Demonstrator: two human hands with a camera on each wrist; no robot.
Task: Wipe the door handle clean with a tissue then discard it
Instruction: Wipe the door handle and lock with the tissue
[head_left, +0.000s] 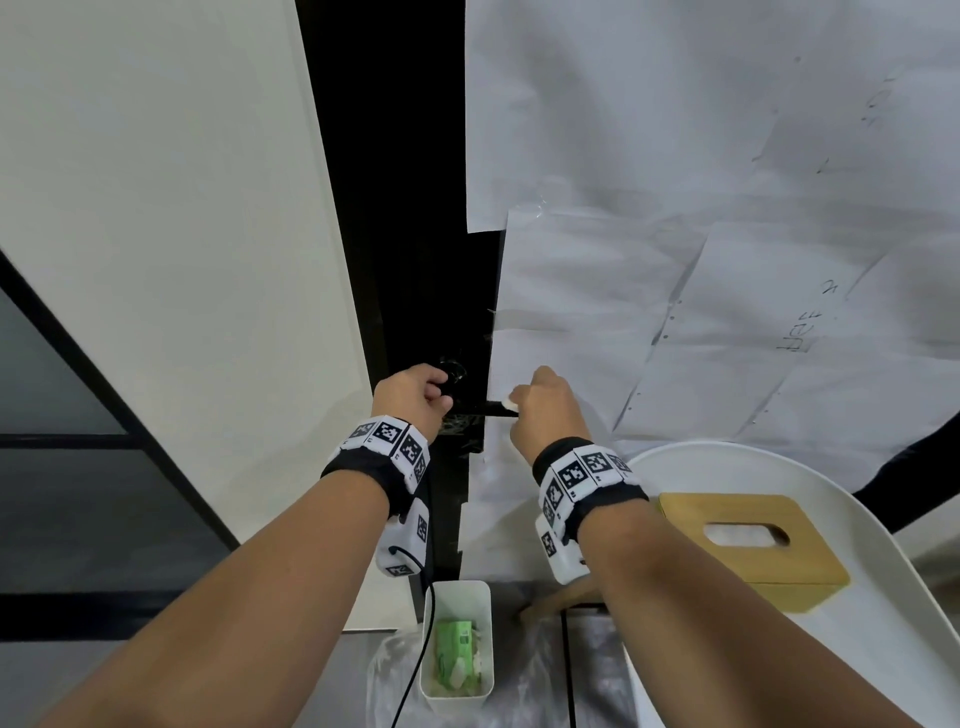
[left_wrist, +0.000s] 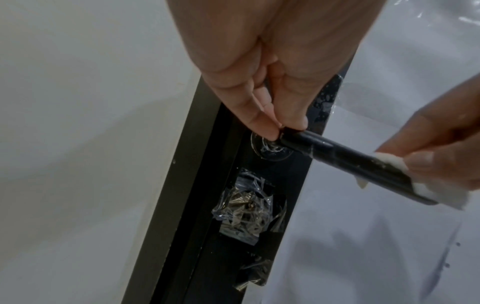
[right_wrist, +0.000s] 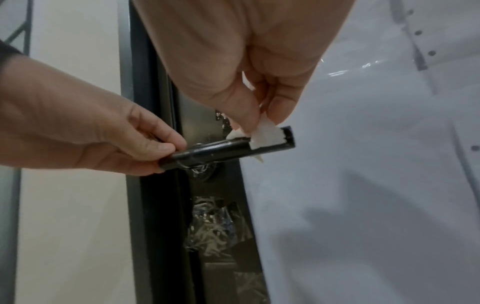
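Note:
A black lever door handle (left_wrist: 337, 160) (right_wrist: 223, 151) (head_left: 493, 409) sticks out to the right from a black door frame. My left hand (head_left: 421, 395) (left_wrist: 275, 127) (right_wrist: 166, 152) pinches the handle's pivot end between thumb and fingers. My right hand (head_left: 540, 410) (right_wrist: 259, 123) (left_wrist: 426, 164) pinches a small folded white tissue (right_wrist: 265, 137) (left_wrist: 389, 162) (head_left: 508, 402) and presses it against the handle's free end.
Below the handle, crumpled clear tape (left_wrist: 246, 209) covers the lock. White paper sheets (head_left: 701, 260) cover the door on the right. On the floor stands a small white bin (head_left: 457, 644) holding wrappers. A wooden tissue box (head_left: 753, 545) sits on a white round table (head_left: 883, 519).

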